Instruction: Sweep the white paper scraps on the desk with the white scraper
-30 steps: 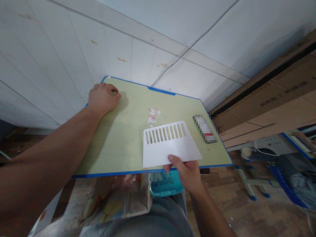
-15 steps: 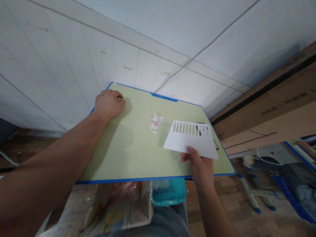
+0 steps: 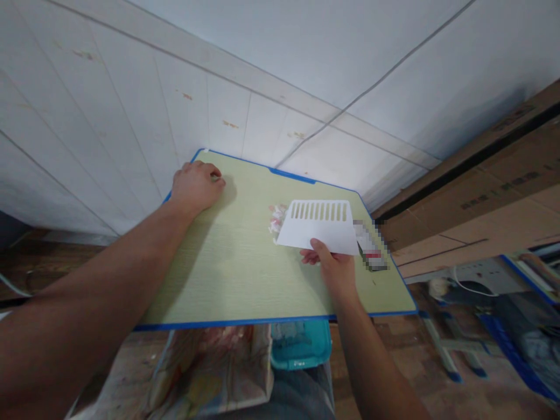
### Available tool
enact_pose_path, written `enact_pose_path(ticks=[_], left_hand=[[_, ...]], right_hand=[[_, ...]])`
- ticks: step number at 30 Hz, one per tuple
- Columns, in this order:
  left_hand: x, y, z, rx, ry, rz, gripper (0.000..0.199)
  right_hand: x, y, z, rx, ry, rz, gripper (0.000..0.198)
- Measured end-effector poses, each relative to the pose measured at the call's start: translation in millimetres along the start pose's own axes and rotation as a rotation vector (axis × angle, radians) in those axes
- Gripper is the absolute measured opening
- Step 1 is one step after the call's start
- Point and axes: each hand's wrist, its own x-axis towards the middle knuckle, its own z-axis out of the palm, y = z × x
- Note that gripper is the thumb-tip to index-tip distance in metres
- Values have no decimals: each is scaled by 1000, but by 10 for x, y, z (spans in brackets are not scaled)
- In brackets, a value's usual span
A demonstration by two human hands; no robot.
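Note:
My right hand [image 3: 336, 268] pinches a white sheet [image 3: 317, 234] by its near edge, thumb on top and fingers beneath. The sheet looks stiff and flat, with a row of narrow slots along its far side, and is held tilted over the table. Just past its left edge lies a small pile of white and pinkish scraps [image 3: 276, 220], partly covered by it. At the table's far left corner rests my left hand [image 3: 196, 185], fingers curled and thumb close to the forefinger; whatever may be inside is hidden.
The pale green table [image 3: 236, 256] has a blue rim and stands against a white panelled wall [image 3: 210, 99]. A pixelated flat object [image 3: 371, 248] lies at its right. Below the front edge are a teal container [image 3: 301, 350] and a patterned bag [image 3: 219, 373]. Cardboard boxes [image 3: 481, 192] stand on the right.
My right hand has moved the slotted sheet left and slightly away from me, towards the scraps. The object at the table's right is now more exposed. My left hand stays in place.

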Motion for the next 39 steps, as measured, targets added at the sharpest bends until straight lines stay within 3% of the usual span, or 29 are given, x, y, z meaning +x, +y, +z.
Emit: enact_pose_path(ticks=[7, 16, 23, 34, 39], left_hand=[[0, 40, -15, 31, -15, -21, 56], [-58, 106, -99, 7, -33, -27, 60], [-106, 190, -178, 67, -81, -16, 64], [-129, 196, -190, 60, -53, -5, 53], [-141, 192, -199, 57, -70, -7, 59]], right_hand=[[-28, 23, -53, 54, 34, -13, 31], [-130, -40, -93, 61, -82, 23, 29], [-280, -37, -71, 39, -70, 32, 35], [-450, 69, -197, 59, -80, 16, 36], [-467, 59, -214, 39, -113, 6, 33]])
